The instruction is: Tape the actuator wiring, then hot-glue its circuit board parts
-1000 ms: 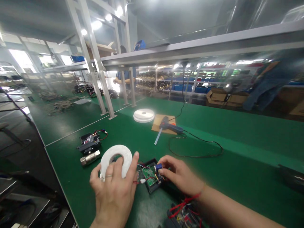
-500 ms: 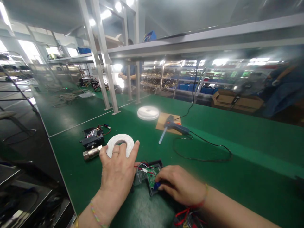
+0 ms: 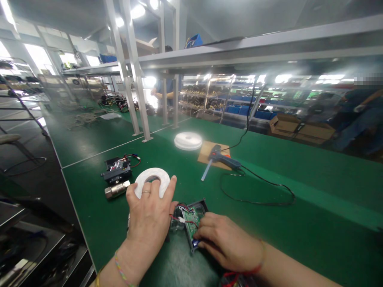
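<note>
Left hand (image 3: 149,217) lies palm down, fingers spread, fingertips resting on white tape roll (image 3: 152,181) lying flat on green surface (image 3: 299,223). Right hand (image 3: 227,241) is curled, fingertips pinching a small blue part (image 3: 196,242) at the near end of the open black housing (image 3: 193,221) holding a green circuit board (image 3: 190,220). Housing sits between the hands; long axis runs 5 to 11 o'clock. At 10 o'clock of the roll: metal fitting (image 3: 116,189). At 1 o'clock: glue gun (image 3: 223,159), nozzle pointing 7 o'clock.
</note>
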Demonstrator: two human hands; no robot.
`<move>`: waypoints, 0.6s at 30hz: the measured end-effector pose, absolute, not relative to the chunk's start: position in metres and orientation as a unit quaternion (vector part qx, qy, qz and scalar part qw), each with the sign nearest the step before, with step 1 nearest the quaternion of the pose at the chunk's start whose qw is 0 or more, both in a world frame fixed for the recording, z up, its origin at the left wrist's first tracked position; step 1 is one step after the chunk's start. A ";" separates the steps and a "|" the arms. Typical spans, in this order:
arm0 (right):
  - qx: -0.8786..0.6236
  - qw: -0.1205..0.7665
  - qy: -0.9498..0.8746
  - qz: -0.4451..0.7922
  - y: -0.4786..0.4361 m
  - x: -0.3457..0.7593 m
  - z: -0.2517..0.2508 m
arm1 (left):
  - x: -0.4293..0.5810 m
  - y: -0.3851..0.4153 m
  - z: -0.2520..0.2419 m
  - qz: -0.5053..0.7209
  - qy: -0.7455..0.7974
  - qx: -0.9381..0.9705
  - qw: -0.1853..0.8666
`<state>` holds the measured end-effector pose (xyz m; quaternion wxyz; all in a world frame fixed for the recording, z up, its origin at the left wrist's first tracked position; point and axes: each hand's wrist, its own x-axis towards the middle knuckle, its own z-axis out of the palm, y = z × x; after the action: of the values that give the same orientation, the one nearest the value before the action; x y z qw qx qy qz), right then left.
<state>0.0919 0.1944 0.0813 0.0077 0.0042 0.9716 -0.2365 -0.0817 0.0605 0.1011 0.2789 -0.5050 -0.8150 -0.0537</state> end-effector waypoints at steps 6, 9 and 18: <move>0.092 0.012 0.943 -0.319 0.204 0.082 0.074 | -0.082 0.062 0.101 -0.059 -0.814 -0.508 0.275; 0.131 0.037 0.921 -0.365 0.211 0.072 0.075 | -0.082 0.061 0.102 -0.062 -0.816 -0.507 0.271; 0.180 0.110 0.894 -0.395 0.222 0.054 0.080 | -0.082 0.059 0.105 -0.061 -0.820 -0.505 0.262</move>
<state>0.0543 0.2216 0.0795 0.1103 0.1797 0.8940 -0.3953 -0.0822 0.0588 0.1052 0.2621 -0.5051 -0.8200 -0.0608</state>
